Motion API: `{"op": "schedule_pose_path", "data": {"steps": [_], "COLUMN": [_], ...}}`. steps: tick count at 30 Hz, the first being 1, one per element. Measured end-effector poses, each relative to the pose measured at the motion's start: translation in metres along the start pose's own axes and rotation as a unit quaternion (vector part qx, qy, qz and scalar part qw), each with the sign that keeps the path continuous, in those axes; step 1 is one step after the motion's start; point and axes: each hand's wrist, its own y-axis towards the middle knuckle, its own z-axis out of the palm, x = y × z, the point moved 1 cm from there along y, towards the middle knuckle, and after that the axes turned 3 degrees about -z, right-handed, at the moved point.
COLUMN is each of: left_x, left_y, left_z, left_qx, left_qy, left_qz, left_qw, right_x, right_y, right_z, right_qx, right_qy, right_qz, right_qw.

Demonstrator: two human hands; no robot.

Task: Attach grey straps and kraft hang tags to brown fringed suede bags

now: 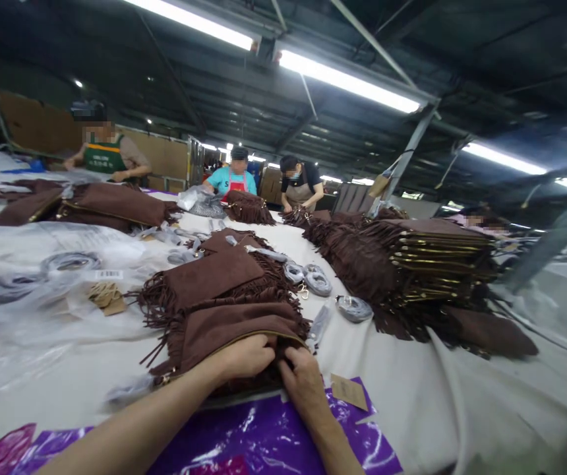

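A brown suede-like bag (244,324) with fringe and a gold zip edge lies before me, its mouth parted towards me. My left hand (248,358) is closed at the opening, with curled fingers gripping the material by the zip. Across from it, my right hand (306,379) pinches the other part of the mouth, thumb and fingers partly inside. The bag's inside is dark, and some fingertips are hidden there. Beneath my forearms is shiny purple plastic (244,435). A tan paper tag (349,392) lies on it beside my right hand.
More fringed bags (214,277) lie just beyond, and a tall stack (442,257) stands at right. Wrapped coiled straps (355,308), clear plastic bags (66,264) and bundled tags (108,298) are on the white-covered table (402,396). Several people (237,178) work farther back.
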Motion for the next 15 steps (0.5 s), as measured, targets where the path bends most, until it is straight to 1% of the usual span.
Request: {"op": "schedule_pose_path", "data": {"steps": [1,3,5,6,7,8,9,10,11,12,13,15], "left_x": [-0.005,-0.019,-0.041,-0.054,-0.067,-0.081,-0.094,-0.105,-0.115,-0.122,-0.128,-0.133], "left_y": [-0.007,-0.017,-0.016,-0.008,0.005,0.024,0.049,0.078,0.109,0.140,0.170,0.220], "left_z": [-0.007,-0.022,-0.037,-0.043,-0.047,-0.048,-0.046,-0.041,-0.033,-0.022,-0.008,0.023], "left_qx": [0.001,0.019,0.058,0.076,0.088,0.092,0.082,0.063,0.039,0.019,0.013,0.005], "left_qy": [0.027,0.119,0.226,0.270,0.302,0.319,0.328,0.326,0.316,0.304,0.301,0.289], "left_qz": [-0.008,-0.008,0.046,0.086,0.125,0.159,0.178,0.180,0.166,0.146,0.137,0.130], "left_qw": [1.000,0.993,0.971,0.956,0.941,0.930,0.924,0.926,0.933,0.941,0.944,0.948], "right_x": [0.000,-0.002,-0.004,-0.006,-0.007,-0.008,-0.009,-0.010,-0.012,-0.014,-0.016,-0.023], "right_y": [0.001,0.002,0.003,0.004,0.004,0.005,0.005,0.004,0.004,0.004,0.003,0.003], "right_z": [-0.001,-0.002,-0.002,-0.001,0.000,0.001,0.003,0.006,0.010,0.015,0.020,0.030], "right_qx": [-0.002,-0.012,-0.025,-0.031,-0.033,-0.028,-0.021,-0.016,-0.016,-0.020,-0.028,-0.037], "right_qy": [0.012,0.056,0.106,0.132,0.153,0.170,0.186,0.203,0.216,0.223,0.228,0.231], "right_qz": [-0.007,-0.015,-0.025,-0.028,-0.026,-0.019,-0.011,0.001,0.009,0.014,0.012,0.004], "right_qw": [1.000,0.998,0.994,0.990,0.987,0.985,0.982,0.979,0.976,0.974,0.973,0.972]}}
